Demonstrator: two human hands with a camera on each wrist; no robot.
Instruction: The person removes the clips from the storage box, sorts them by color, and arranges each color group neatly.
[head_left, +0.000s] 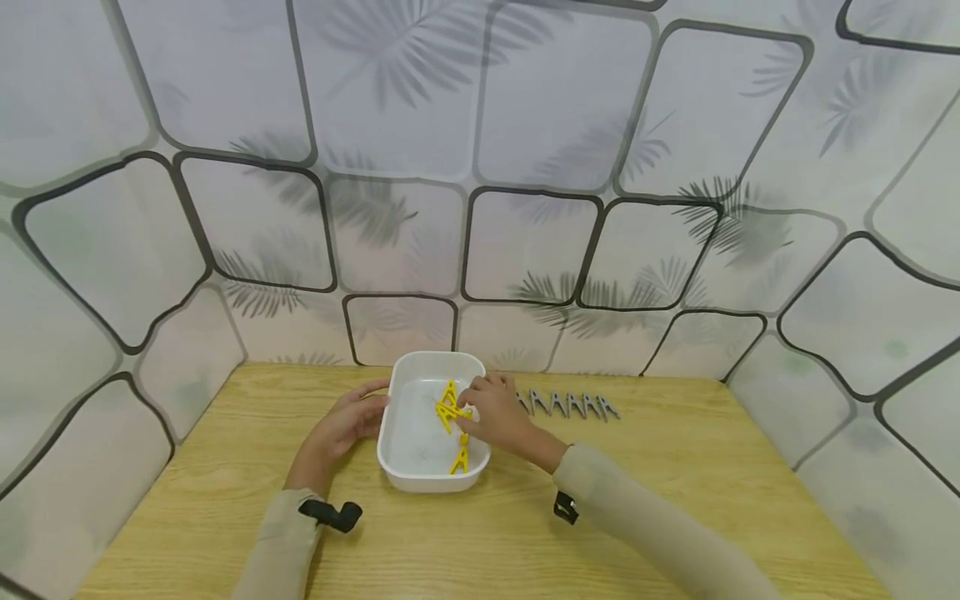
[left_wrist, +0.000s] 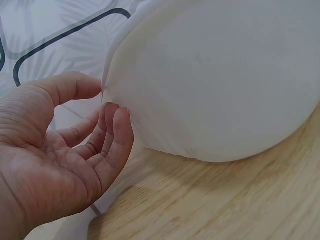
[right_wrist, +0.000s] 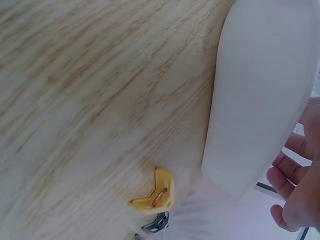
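Note:
A white plastic tub stands on the wooden table with several yellow clothespins inside, some piled together near its middle. My left hand holds the tub's left side; in the left wrist view, the thumb meets the rim and the curled fingers rest against the wall. Reaching over the right rim, my right hand pinches a yellow clothespin between thumb and fingers, largely hidden by them. Outside the tub, another yellow clothespin lies on the table, hidden from the head view behind the right hand.
A row of several grey clothespins lies on the table right of the tub. A patterned wall covering rises behind the table's back edge and on both sides. Each sleeve carries a black wrist mount.

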